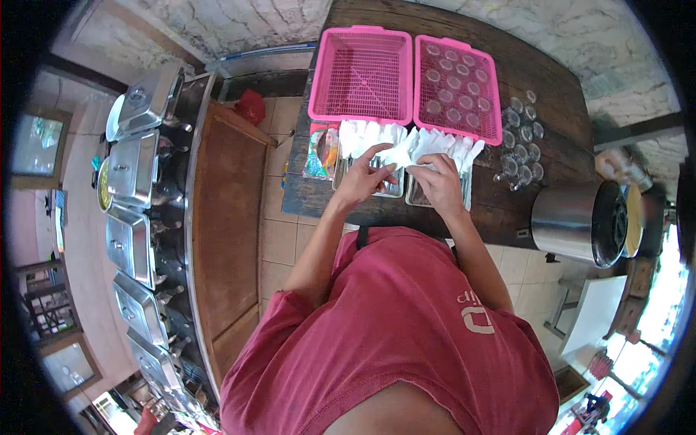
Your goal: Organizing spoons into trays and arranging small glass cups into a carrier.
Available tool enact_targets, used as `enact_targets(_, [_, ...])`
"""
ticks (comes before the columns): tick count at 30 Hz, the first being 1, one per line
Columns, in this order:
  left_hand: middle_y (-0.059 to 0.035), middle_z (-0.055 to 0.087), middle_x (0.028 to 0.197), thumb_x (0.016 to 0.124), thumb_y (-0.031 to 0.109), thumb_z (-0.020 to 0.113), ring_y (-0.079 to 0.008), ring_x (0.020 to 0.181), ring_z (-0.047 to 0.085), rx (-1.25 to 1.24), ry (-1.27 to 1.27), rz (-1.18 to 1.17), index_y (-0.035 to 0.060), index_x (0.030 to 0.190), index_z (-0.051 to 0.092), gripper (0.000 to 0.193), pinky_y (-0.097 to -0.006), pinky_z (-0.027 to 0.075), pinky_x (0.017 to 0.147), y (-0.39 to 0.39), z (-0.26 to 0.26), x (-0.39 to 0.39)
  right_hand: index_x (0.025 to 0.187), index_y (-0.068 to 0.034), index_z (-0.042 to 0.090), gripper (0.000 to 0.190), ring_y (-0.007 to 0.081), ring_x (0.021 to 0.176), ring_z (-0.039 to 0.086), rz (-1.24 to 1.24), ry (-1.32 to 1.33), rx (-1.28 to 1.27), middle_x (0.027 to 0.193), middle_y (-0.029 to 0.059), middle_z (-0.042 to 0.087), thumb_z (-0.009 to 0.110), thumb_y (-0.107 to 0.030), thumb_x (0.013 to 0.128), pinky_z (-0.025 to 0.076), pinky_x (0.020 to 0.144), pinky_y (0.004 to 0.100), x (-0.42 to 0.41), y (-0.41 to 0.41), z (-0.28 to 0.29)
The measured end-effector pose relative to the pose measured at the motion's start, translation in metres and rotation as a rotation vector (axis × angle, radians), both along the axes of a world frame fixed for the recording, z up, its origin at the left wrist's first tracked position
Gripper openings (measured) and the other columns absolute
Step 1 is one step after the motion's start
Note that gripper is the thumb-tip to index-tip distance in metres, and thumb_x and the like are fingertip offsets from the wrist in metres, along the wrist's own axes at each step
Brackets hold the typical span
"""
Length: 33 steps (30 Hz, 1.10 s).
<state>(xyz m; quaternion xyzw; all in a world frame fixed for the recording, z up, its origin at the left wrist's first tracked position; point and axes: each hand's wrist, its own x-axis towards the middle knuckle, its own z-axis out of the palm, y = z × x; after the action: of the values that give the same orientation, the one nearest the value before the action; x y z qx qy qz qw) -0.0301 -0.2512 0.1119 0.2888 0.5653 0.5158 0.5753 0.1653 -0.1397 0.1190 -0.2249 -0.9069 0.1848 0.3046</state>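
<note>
Between my hands is a white paper napkin, bunched and held just above two cutlery trays. My right hand pinches its lower right edge with thumb and fingertips. My left hand is at its left side, the index finger stretched along it and the thumb below; whether it grips the paper is unclear. Under my left hand a metal-rimmed tray holds dark cutlery handles, topped by a row of white napkin bundles. The second tray, below my right hand, has similar napkin bundles along its far side.
Beyond the trays, a pink plastic basket stands beside another pink basket with upturned glasses. More glasses cluster at right, near a steel urn. A printed packet lies left. Lidded chafing dishes line the left counter.
</note>
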Motion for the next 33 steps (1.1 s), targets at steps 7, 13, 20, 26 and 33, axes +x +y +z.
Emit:
enact_targets(7, [-0.0059, 0.073, 0.081, 0.104, 0.018, 0.063, -0.005, 0.06, 0.058, 0.008, 0.009, -0.112, 0.0109, 0.138, 0.062, 0.034, -0.0208, 0.045, 0.053, 0.018, -0.024, 0.026, 0.101, -0.009, 0.076, 0.017, 0.0252, 0.097, 0.066, -0.123, 0.022, -0.163, 0.097, 0.0025, 0.072, 0.076, -0.01, 0.084, 0.049, 0.083, 0.04, 0.026, -0.002, -0.037])
enact_targets(13, [-0.0041, 0.072, 0.081, 0.104, 0.021, 0.062, -0.0053, 0.057, 0.057, -0.003, -0.005, -0.133, 0.0103, 0.138, 0.062, 0.035, -0.0217, 0.044, 0.051, 0.028, -0.065, 0.061, 0.105, 0.0, 0.074, 0.018, 0.0297, 0.095, 0.068, -0.298, 0.214, -0.385, 0.112, 0.0141, 0.069, 0.073, -0.012, 0.091, 0.051, 0.09, 0.0373, 0.05, -0.019, -0.076])
enact_targets(20, [-0.0045, 0.072, 0.082, 0.106, 0.017, 0.059, -0.0064, 0.063, 0.058, -0.003, 0.01, -0.213, 0.0072, 0.14, 0.058, 0.036, -0.0234, 0.047, 0.056, 0.047, -0.1, 0.122, 0.111, 0.008, 0.073, 0.037, 0.0081, 0.087, 0.063, -0.644, 0.328, -1.219, 0.097, 0.0056, 0.074, 0.075, -0.026, 0.096, 0.05, 0.077, 0.0246, 0.095, -0.009, -0.102])
enact_targets(26, [-0.0054, 0.071, 0.086, 0.107, 0.017, 0.057, -0.0071, 0.068, 0.062, -0.032, 0.067, -0.196, 0.0082, 0.137, 0.057, 0.031, -0.0247, 0.049, 0.059, 0.078, -0.093, 0.168, 0.112, 0.006, 0.072, 0.036, 0.01, 0.084, 0.062, -0.697, 0.44, -1.289, 0.096, 0.0061, 0.072, 0.074, -0.026, 0.096, 0.05, 0.075, 0.0267, 0.125, 0.016, -0.13])
enact_targets(33, [-0.0136, 0.072, 0.092, 0.104, 0.031, 0.06, -0.0226, 0.077, 0.069, -0.07, 0.421, -0.052, 0.0049, 0.131, 0.057, 0.038, -0.0382, 0.053, 0.073, 0.103, -0.113, 0.178, 0.113, 0.008, 0.071, 0.037, 0.012, 0.087, 0.066, -0.755, 0.369, -1.08, 0.099, 0.0092, 0.074, 0.073, -0.025, 0.096, 0.052, 0.078, 0.0278, 0.145, 0.098, -0.114])
